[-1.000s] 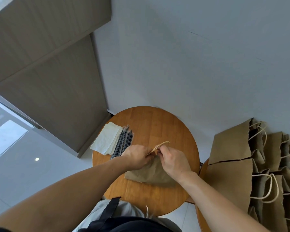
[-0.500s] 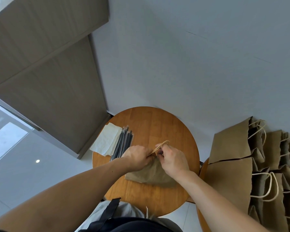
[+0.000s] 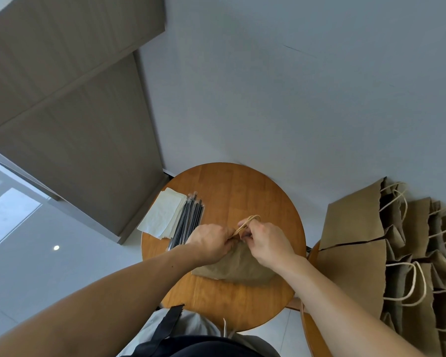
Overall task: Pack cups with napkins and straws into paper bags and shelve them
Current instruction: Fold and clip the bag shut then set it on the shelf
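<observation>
- Nearest the camera, a black apron strap (image 3: 169, 324) is lying across light grey clothing at the bottom edge of the view.
- Both bare forearms are reaching forward over the round, orange-brown wooden table (image 3: 242, 186).
- A flat brown paper bag (image 3: 238, 266) is lying on the near half of that table, its mouth pointing away from the person.
- The left hand (image 3: 208, 242) is curling its fingers tight on the bag's top edge, gripping it.
- The right hand (image 3: 267, 243) is touching the left at the bag's mouth and pinching the pale twisted-paper handle (image 3: 250, 219), whose loop is standing up just above the knuckles.
- Left of the hands, a bundle of black straws in clear wrappers (image 3: 188, 221) is resting on the table.
- Touching the straws on their left, a stack of white paper napkins (image 3: 162, 215) is overhanging the table's rim.
- Off to the right, a heap of brown paper bags with pale rope handles (image 3: 358, 228) is lying on a second wooden surface (image 3: 310, 331).
- Further back on the left, a grey-brown panelled cabinet (image 3: 88, 150) is standing beside the table.
- Behind everything, a plain grey wall (image 3: 294, 99) is filling the background.
</observation>
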Motion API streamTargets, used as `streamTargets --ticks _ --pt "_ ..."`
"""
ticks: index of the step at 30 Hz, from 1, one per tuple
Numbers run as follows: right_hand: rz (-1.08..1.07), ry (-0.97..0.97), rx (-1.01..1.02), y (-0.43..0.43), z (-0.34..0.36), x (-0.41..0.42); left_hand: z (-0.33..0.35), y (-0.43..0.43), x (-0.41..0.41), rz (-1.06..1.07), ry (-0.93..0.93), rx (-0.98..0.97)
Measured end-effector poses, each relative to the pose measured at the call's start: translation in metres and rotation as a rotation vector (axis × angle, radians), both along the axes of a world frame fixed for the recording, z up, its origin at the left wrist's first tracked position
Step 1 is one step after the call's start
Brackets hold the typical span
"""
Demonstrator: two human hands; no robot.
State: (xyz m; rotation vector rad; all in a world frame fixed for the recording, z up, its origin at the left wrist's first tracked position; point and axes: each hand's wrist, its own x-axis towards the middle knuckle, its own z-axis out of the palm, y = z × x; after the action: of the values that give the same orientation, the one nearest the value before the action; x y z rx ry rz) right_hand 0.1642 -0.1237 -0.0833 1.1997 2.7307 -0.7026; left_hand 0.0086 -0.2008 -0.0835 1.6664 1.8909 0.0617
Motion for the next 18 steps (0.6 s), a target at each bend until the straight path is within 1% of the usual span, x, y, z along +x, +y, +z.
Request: streamTargets --ticks 2,7,10,14,18 --pt "-0.028 0.02 -0.013 -0.005 -0.002 0.002 0.001 -0.002 0.001 -0.009 0.001 -0.006" --pt "-0.266 0.13 -0.031 -0.017 -0.005 0.002 0.002 -0.004 -0.001 -0.026 -0.01 0.039" --pt "-0.336 0.165 -0.015 -0.021 -0.005 0.002 0.001 -0.004 -0.001 -0.023 -0.019 0.051" --pt "-0.367 0.196 -0.049 -0.022 -0.005 0.002 0.003 -0.004 -0.001 -0.028 -0.024 0.048" --pt "-0.33 0.24 -0.052 -0.021 -0.004 0.004 0.005 -0.003 -0.001 -0.028 -0.02 0.046"
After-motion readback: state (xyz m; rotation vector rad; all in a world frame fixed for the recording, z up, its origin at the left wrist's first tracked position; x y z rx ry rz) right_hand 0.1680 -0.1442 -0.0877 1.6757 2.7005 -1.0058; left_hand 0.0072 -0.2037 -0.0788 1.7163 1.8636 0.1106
